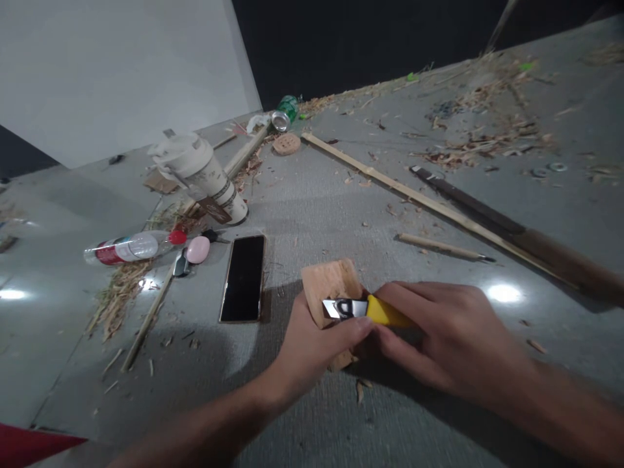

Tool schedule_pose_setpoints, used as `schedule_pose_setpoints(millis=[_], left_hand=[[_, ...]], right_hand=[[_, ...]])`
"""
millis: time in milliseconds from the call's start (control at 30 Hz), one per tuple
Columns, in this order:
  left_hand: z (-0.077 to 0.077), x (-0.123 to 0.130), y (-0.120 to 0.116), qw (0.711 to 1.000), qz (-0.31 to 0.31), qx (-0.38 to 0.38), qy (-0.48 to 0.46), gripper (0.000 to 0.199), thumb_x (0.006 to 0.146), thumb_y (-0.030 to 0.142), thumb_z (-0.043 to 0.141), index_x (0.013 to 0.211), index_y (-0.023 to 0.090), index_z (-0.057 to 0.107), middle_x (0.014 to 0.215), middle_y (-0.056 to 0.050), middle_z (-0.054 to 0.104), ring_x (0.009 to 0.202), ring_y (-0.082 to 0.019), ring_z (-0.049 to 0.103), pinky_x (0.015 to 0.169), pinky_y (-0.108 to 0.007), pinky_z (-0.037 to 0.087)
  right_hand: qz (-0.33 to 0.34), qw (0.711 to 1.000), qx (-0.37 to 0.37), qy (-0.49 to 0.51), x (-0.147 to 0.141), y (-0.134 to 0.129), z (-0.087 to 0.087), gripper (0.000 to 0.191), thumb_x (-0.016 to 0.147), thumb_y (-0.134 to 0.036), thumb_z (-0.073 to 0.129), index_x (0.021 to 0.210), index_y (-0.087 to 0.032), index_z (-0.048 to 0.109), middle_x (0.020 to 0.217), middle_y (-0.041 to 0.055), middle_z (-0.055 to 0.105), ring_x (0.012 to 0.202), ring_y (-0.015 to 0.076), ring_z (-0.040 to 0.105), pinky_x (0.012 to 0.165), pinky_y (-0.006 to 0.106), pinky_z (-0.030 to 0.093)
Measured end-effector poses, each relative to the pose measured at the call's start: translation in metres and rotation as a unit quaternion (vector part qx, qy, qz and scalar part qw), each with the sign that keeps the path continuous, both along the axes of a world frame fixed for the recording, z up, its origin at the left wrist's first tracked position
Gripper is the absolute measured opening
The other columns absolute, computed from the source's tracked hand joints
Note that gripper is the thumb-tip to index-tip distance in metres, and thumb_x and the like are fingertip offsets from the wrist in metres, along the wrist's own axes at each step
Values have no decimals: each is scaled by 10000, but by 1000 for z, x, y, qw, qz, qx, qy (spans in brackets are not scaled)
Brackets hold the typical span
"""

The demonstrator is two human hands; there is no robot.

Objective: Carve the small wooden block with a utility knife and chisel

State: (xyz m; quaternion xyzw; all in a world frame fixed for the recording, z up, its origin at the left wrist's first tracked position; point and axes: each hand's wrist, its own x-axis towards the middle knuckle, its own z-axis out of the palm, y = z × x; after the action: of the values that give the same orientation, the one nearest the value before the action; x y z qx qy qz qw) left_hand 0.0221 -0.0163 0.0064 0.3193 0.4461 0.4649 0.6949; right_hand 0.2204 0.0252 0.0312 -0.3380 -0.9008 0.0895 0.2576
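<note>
My left hand (pixel 312 344) is closed around a pale block of wood (pixel 327 278), its thumb reaching over to the front of a utility knife (pixel 389 312). The knife has a yellow handle and a short exposed metal blade, which lies across the face of the wood and points left. Its handle is gripped in my right hand (pixel 439 331). The fingers of my left hand behind the block are mostly hidden. A few wood shavings (pixel 361 390) lie just below the block.
Left of my hands lie a phone (pixel 242 279), a plastic bottle (pixel 131 247) and a pink oval object (pixel 198 249); a white tumbler (pixel 207 172) stands behind. A green can (pixel 285 114) is farther back. To the right are a long wooden strip (pixel 390 182), a dark long tool (pixel 487 214) and a thin stick (pixel 439 247).
</note>
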Motion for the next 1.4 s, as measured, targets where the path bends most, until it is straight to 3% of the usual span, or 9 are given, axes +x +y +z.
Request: schedule_pose_setpoints(millis=[333,567,1100,1400], left_hand=[[4,4,0,999,20,-30,-8,390,723,426,969,896,157,746,911,-43,688,789,-146,649,737,-257,572],[3,8,-4,998,61,-23,15,381,786,456,932,911,157,732,907,-39,686,822,-150,655,772,-260,574],[5,-1,3,999,29,32,-25,347,805,333,920,1079,172,780,1005,-47,713,908,-153,680,853,-254,583],[0,0,3,999,6,50,-19,412,751,279,957,1102,184,764,962,-27,685,870,-133,646,804,-232,551]], right_hand=[[-9,1000,11,-16,1,-2,-4,238,1056,-341,500,853,-227,549,646,-18,582,530,141,539,535,318,321],[-41,999,4,-18,-2,-5,-6,250,1067,-367,509,867,-222,544,650,-26,583,503,143,536,511,306,311],[-7,1000,-14,-6,0,-1,-6,230,1044,-366,514,870,-223,563,641,-31,603,495,147,563,504,303,328],[5,1000,-21,-2,1,-1,-6,185,1025,-334,524,879,-226,563,658,-41,603,516,143,576,519,311,324]])
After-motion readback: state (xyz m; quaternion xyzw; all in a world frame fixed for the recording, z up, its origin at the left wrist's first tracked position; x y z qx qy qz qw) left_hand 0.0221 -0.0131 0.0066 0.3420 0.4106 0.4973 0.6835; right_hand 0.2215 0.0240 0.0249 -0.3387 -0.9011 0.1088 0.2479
